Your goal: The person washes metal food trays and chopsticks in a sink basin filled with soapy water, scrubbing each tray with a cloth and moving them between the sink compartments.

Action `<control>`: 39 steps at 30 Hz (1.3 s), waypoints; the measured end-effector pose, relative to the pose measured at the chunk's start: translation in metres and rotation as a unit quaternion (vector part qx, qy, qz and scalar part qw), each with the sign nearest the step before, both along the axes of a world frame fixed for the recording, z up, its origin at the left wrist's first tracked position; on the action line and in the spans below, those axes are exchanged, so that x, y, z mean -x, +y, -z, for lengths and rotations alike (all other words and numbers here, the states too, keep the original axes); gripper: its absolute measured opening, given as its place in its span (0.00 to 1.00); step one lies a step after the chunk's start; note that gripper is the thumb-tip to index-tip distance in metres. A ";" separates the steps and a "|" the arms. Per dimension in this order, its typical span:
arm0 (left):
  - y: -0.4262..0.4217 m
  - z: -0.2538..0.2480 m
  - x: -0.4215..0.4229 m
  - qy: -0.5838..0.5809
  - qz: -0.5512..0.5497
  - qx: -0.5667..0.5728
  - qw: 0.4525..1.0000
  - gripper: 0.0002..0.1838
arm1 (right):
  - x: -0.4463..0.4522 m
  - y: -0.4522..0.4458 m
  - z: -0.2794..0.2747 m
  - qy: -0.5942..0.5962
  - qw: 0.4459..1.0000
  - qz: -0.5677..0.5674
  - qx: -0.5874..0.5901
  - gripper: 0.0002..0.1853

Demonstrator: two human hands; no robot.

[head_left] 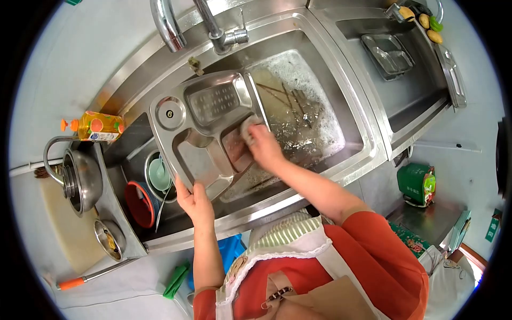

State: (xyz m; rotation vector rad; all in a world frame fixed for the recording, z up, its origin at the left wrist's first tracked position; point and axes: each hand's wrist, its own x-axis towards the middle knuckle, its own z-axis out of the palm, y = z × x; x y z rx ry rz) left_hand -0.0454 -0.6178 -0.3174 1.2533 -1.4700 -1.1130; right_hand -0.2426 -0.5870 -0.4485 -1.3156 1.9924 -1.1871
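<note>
A compartmented stainless steel food tray (200,162) is held tilted over the left part of the soapy sink basin (346,101). My left hand (196,205) grips its near lower edge, thumb on top and fingers partly hidden beneath. In my right hand (265,146) is a greyish scrubbing pad (248,128), pressed into the tray's right-hand compartment. Most of the pad is covered by my fingers. Beyond the tray, cloudy water with white foam (290,64) holds several chopsticks (290,101) and shiny small pieces I cannot make out.
A chrome faucet (221,37) rises behind the basin. On the left, a side basin contains a red bowl (140,205) and a pale green bowl (159,173). An orange detergent bottle (98,126) lies near steel bowls (82,181). Another tray (388,56) rests in the right sink.
</note>
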 end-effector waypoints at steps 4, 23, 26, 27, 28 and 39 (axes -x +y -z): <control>0.007 -0.024 -0.012 -0.114 0.036 0.049 0.992 0.23 | 0.058 -0.003 0.015 -0.526 0.833 0.165 -0.048 0.27; 0.029 0.006 0.002 0.426 -0.060 -0.289 0.855 0.28 | 0.087 0.016 0.040 -0.718 0.663 0.209 -0.034 0.19; 0.027 0.010 -0.008 0.306 -0.020 -0.292 0.906 0.27 | 0.084 0.010 0.039 -0.640 0.723 0.232 -0.118 0.22; 0.026 0.011 -0.011 0.308 -0.030 -0.290 0.906 0.28 | 0.091 0.008 0.046 -0.393 0.869 0.163 -0.254 0.23; 0.023 0.012 -0.014 0.311 -0.037 -0.288 0.905 0.28 | 0.094 0.003 0.042 -0.103 0.923 0.079 -0.361 0.24; 0.010 0.012 -0.026 0.289 -0.029 -0.308 0.906 0.26 | 0.073 0.017 0.016 -0.102 0.988 -0.061 -0.095 0.17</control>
